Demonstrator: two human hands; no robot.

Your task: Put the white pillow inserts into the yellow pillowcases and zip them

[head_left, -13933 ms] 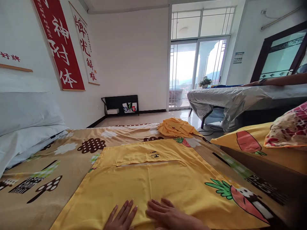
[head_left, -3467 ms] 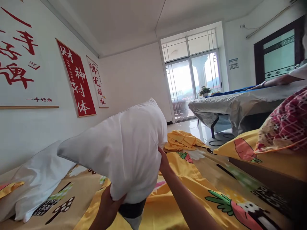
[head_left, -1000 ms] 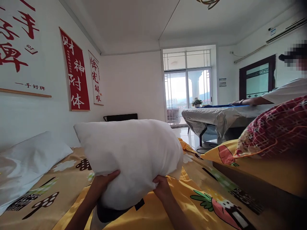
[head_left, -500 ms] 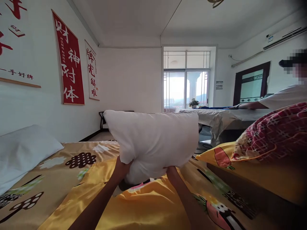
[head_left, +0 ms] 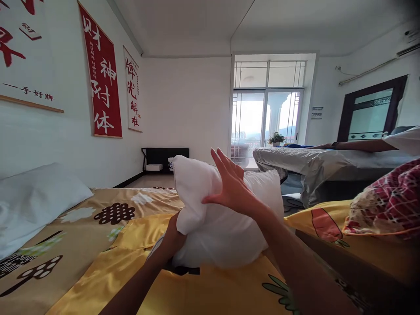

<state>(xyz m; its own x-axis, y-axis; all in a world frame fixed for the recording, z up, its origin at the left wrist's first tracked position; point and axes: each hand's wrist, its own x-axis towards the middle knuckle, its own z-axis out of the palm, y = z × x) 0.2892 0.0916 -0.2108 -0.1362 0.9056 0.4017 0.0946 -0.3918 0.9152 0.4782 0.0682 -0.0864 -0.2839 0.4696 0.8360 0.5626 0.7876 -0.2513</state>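
Note:
A plump white pillow (head_left: pixel 226 245) stands tilted in front of me over the yellow bedding (head_left: pixel 210 293). My left hand (head_left: pixel 176 232) grips its lower left corner, with the fingers mostly hidden behind the white cloth. In front of the pillow's upper middle, my right hand (head_left: pixel 233 186) is raised with thumb and fingers spread, holding nothing. Whether its thumb tip touches the cloth I cannot tell. Under the pillow, a dark strip (head_left: pixel 183 269) shows, too covered to name.
Another white pillow (head_left: pixel 42 197) lies on the patterned sheet (head_left: pixel 78 245) at left. To the right are yellow carrot-print bedding (head_left: pixel 323 225) and a dark red patterned cloth (head_left: pixel 387 201). Beyond, a person's arm (head_left: pixel 361 145) rests on a table with a silvery cover (head_left: pixel 308 159).
My right hand has let go of the pillow's lower edge and risen in front of it, opening. The pillow has tilted and its left side bunched up. The view has turned slightly left.

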